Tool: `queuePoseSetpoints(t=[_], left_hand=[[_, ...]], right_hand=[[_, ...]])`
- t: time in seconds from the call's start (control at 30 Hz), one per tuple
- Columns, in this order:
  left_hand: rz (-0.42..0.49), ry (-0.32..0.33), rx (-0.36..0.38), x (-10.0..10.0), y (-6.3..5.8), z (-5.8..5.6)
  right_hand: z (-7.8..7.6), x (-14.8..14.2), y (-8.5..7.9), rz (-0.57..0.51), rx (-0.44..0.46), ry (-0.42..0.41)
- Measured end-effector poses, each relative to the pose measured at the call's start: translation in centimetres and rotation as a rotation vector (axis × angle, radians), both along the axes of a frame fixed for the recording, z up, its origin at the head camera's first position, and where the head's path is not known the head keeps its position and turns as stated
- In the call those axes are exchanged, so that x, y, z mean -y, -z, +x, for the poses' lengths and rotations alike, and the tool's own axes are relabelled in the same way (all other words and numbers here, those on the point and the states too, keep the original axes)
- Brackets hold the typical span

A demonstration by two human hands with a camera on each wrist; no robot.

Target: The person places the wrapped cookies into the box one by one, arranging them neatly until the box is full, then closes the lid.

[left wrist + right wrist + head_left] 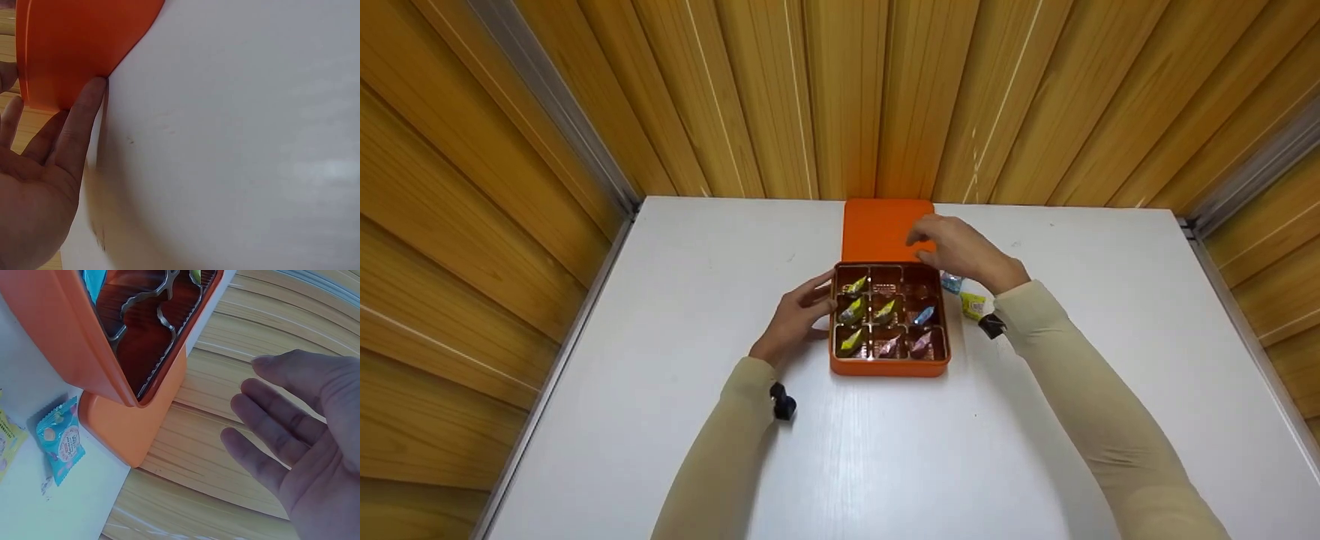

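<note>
An orange box (889, 368) with a brown divided tray stands on the white table. Yellow-green wrapped candies (852, 310) lie in its left and middle compartments, pink ones (923, 344) in the front row, and a blue one (924, 315) at the middle right. My left hand (793, 319) rests its fingers against the box's left side; in the left wrist view an extended finger (84, 121) touches the orange wall. Above the box's back right corner hovers my right hand (960, 247), fingers loosely bent and holding nothing, as the right wrist view confirms.
Behind the box lies an orange lid (877, 229). To its right, on the table, are a blue wrapped candy (60, 440) and a yellow one (973, 305), partly under the right arm. A wood-look wall (847, 97) borders the table's back edge.
</note>
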State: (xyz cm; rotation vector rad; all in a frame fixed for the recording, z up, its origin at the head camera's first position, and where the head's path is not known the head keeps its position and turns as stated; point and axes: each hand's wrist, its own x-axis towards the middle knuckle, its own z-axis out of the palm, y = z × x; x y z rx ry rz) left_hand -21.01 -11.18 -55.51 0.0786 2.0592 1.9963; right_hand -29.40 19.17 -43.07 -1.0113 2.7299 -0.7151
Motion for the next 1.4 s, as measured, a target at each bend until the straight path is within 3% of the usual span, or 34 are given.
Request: queuePoseSetpoints(t=[0.97, 1.4], left_hand=[[0.010, 0.004, -0.003, 0.4, 0.1, 0.0], [0.045, 0.000, 0.003, 0.3, 0.0, -0.3]], right_hand=[[1.5, -3.3, 2.2, -0.059, 0.051, 0.162], [1.7, -4.7, 3.9, -0.066, 0.065, 0.196]])
